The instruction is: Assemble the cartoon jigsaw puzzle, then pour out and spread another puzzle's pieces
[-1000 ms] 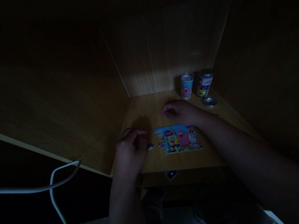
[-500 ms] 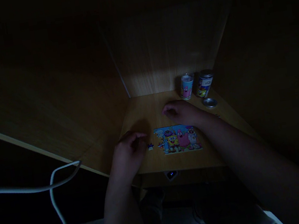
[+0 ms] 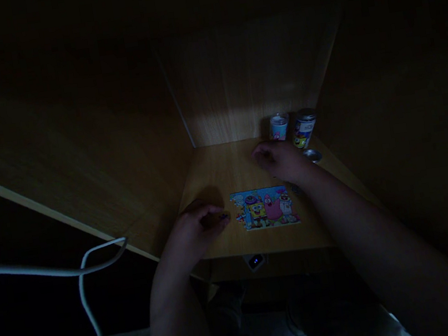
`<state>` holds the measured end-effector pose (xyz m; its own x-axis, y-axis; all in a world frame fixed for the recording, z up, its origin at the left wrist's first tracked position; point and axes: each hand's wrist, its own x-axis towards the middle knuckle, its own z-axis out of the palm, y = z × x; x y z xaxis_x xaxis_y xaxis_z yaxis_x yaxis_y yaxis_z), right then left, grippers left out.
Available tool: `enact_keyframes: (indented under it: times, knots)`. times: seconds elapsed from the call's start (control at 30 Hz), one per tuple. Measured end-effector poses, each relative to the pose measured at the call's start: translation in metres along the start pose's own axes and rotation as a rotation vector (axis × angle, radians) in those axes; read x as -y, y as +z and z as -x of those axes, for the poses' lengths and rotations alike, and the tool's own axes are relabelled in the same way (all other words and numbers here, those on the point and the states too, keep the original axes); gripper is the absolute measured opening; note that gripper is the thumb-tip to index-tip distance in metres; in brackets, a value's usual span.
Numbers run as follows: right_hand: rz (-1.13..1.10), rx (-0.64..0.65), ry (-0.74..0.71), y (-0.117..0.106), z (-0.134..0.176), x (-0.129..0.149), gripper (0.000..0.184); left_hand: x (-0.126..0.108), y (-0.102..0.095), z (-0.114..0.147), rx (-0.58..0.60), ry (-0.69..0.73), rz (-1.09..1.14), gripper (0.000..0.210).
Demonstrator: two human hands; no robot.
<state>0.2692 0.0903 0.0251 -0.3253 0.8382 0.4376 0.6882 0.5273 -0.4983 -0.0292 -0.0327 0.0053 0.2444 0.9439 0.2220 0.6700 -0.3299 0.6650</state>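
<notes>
A mostly assembled cartoon jigsaw puzzle (image 3: 270, 207) lies on the wooden surface, its left edge ragged. Just left of it, my left hand (image 3: 199, 225) has thumb and forefinger closed on a small dark puzzle piece (image 3: 223, 216). Beyond the puzzle's top edge is my right hand (image 3: 284, 162), fingers curled in; whatever they may hold is hidden. A small dark piece (image 3: 295, 188) shows beside the right wrist, close to the puzzle's upper right corner.
Two cartoon-printed cans, one with a clear top (image 3: 279, 126) and one with a dark lid (image 3: 304, 128), stand at the back right. A round metal lid (image 3: 312, 155) lies before them. Wooden panels enclose the surface (image 3: 223, 162). A white cable (image 3: 84, 290) hangs at left.
My left fingers have closed around the loose piece beside the puzzle. My right hand has shifted slightly right and away from me, in front of the clear-topped can. The view has moved a little.
</notes>
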Motion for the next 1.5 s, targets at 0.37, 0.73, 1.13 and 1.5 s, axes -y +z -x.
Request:
enact_keyframes:
  times: [0.37, 0.73, 1.13, 1.5]
  knots:
    - [0.36, -0.5, 0.476, -0.062, 0.116, 0.027, 0.031, 0.007, -0.004, -0.002, -0.001, -0.022, 0.037, 0.008]
    - [0.3, -0.134, 0.348, -0.016, 0.142, 0.015, 0.032, 0.011, -0.004, -0.002, -0.013, 0.03, 0.019, 0.006]
    - [0.287, -0.055, 0.354, -0.007, 0.134, 0.01, 0.02, 0.009, -0.001, -0.004, -0.002, 0.027, 0.026, 0.005]
    - [0.088, -0.107, 0.43, -0.012, 0.135, 0.014, 0.013, 0.0, 0.002, -0.008, -0.044, 0.015, -0.006, 0.005]
